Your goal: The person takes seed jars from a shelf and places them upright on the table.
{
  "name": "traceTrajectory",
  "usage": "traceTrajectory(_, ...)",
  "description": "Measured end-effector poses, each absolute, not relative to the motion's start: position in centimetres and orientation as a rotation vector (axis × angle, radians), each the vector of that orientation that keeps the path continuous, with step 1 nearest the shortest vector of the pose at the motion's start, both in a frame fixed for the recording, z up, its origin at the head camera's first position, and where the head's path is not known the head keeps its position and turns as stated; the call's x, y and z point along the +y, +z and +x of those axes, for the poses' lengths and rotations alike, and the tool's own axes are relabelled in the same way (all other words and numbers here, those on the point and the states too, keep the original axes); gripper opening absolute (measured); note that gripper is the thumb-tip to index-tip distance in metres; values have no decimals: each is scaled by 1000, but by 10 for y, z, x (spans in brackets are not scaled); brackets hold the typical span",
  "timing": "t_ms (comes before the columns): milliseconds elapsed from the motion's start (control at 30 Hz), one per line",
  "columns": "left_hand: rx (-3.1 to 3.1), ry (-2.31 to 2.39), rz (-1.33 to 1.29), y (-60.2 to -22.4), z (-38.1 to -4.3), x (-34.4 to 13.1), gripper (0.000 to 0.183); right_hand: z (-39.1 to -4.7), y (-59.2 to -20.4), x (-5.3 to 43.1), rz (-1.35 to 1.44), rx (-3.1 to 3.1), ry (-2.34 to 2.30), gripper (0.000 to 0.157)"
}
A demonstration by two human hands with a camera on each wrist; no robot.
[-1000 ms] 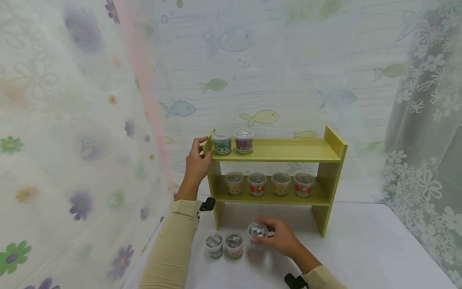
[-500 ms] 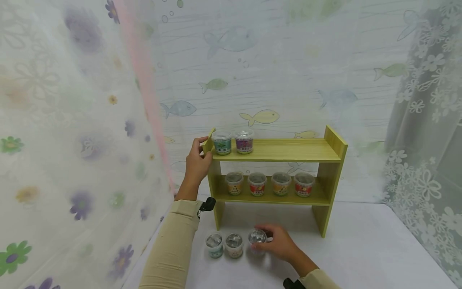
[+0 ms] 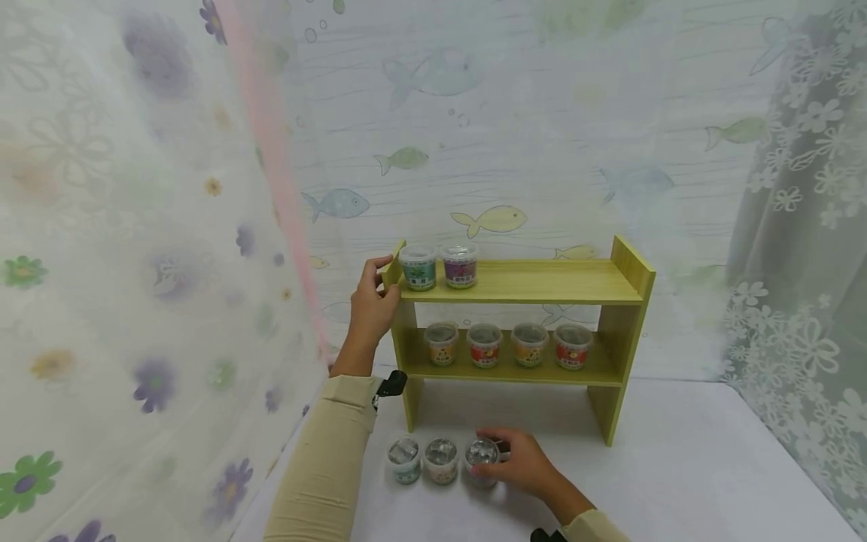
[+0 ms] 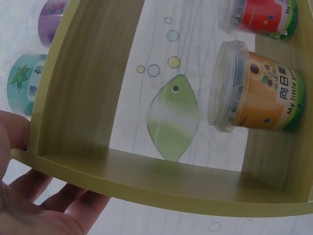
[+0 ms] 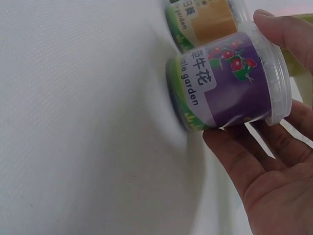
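My left hand (image 3: 372, 310) grips the upper left end of the yellow-green wooden shelf (image 3: 542, 280); in the left wrist view its fingers (image 4: 73, 208) lie along the outside of the side board. With my right hand (image 3: 524, 463) I hold a small clear-lidded plastic cup (image 5: 234, 83) with a purple flower label, thumb at the lid and fingers along the wall. It is close over the white tabletop, at the right end of a row with an orange-labelled cup (image 3: 441, 461) and a teal-labelled cup (image 3: 404, 460).
On the top board stand a teal-labelled cup (image 3: 418, 269) and another purple-labelled cup (image 3: 460, 266). Several orange- and red-labelled cups, one of them an orange-labelled cup (image 3: 442, 345), line the lower board. A patterned curtain (image 3: 515, 135) hangs behind, with white tabletop (image 3: 691, 459) at the right.
My right hand has brought the purple-labelled cup toward the front of the table, level with the other two cups. The left hand has stayed on the shelf.
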State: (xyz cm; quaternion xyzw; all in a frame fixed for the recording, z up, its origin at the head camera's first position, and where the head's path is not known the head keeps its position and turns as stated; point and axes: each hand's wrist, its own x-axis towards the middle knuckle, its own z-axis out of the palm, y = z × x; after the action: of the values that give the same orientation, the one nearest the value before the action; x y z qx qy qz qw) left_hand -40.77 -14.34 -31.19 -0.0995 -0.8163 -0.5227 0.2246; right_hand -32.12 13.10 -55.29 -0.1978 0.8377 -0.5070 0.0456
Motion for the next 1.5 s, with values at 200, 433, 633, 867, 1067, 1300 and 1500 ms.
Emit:
traceTrajectory(200, -2244, -1449, -283, -311, -407, -144, 52, -320, -553, 130, -590, 2557, -1545, 66)
traceTrajectory(433, -2253, -1453, -278, -312, -409, -144, 51, -319, -555, 128, -592, 2543, -1550, 66)
traceTrajectory(633, -2249, -1457, -280, -312, -408, -142, 51, -319, -558, 129, -597, 2545, -1557, 68)
traceTrajectory(867, -2247, -1458, -276, -313, -408, -143, 51, -320, -563, 130, -600, 2549, -1581, 69)
traceTrajectory(1067, -2247, -1461, -267, -314, -410, -144, 52, -321, -567, 129, -603, 2543, -1590, 69)
traceTrajectory(1300, -2242, -1468, -282, -314, -410, -144, 52, -320, -566, 129, -606, 2514, -1598, 74)
traceTrajectory(1500, -2245, -1477, -288, -317, -408, -145, 52, -318, -565, 130, -611, 2492, -1607, 74)
